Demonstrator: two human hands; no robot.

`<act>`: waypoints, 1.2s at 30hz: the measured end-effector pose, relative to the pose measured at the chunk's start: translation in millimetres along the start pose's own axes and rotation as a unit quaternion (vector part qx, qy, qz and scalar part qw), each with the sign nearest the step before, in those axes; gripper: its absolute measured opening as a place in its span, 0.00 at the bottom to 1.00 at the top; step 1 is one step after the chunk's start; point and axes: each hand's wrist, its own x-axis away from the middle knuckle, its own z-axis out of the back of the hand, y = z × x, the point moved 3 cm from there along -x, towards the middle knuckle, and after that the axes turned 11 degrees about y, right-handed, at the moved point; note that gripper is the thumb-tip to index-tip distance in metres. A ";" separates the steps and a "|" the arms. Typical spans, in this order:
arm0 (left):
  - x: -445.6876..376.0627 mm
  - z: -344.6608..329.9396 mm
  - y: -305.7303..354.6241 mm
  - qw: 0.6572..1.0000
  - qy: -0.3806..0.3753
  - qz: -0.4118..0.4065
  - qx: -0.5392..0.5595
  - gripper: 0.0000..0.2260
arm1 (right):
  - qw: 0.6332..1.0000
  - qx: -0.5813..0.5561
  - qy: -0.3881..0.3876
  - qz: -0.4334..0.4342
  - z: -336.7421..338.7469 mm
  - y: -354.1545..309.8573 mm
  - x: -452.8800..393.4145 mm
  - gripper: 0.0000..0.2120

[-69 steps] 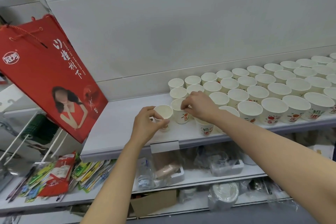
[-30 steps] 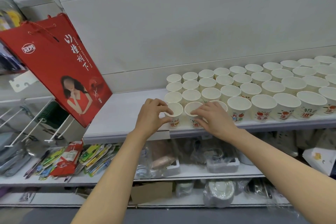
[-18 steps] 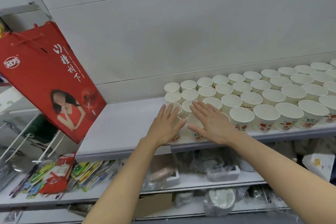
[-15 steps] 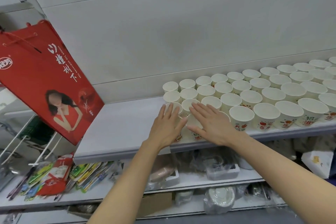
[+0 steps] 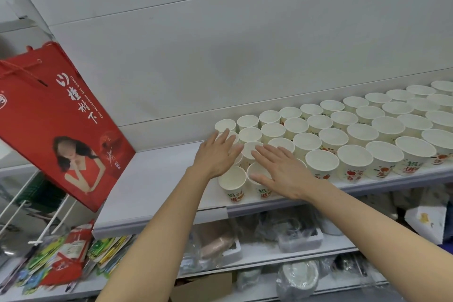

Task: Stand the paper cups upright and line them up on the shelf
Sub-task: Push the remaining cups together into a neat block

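Note:
Several white paper cups (image 5: 323,130) with red and green print stand upright in rows on the white shelf (image 5: 152,186), running from the middle to the right edge. My left hand (image 5: 217,154) lies flat with straight fingers over the leftmost cups. My right hand (image 5: 282,170) is flat beside it, fingers straight, over the front cups. Two front cups (image 5: 232,182) show below my left hand at the shelf's front edge. Neither hand grips anything.
A red gift bag (image 5: 56,120) hangs at the left, beside the shelf's bare left part. Lower shelves hold plastic-wrapped goods (image 5: 296,233), colourful packets (image 5: 61,257) and a cardboard box (image 5: 203,287). White wire hooks (image 5: 14,208) stick out at the far left.
Both hands let go of the front cups that they pinched a second ago and spread flat over the leftmost cups. Since half a second ago they have barely moved.

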 end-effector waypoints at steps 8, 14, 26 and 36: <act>-21.0 -18.8 -6.8 0.997 -0.069 -0.019 -0.002 0.33 | 0.997 -0.032 -0.045 -0.054 -1.8 17.4 -39.3 0.36; -21.2 -13.8 -14.0 0.999 -0.017 -0.006 0.034 0.29 | 0.997 -0.024 -0.061 -0.048 -6.2 22.6 -57.6 0.35; -0.4 -6.5 -33.6 0.971 0.026 0.071 0.226 0.34 | 0.995 -0.066 0.035 -0.066 10.0 31.8 -25.7 0.37; 108.5 -25.1 14.7 0.911 0.162 0.092 0.369 0.38 | 0.955 -0.096 0.247 -0.135 15.7 56.4 89.0 0.29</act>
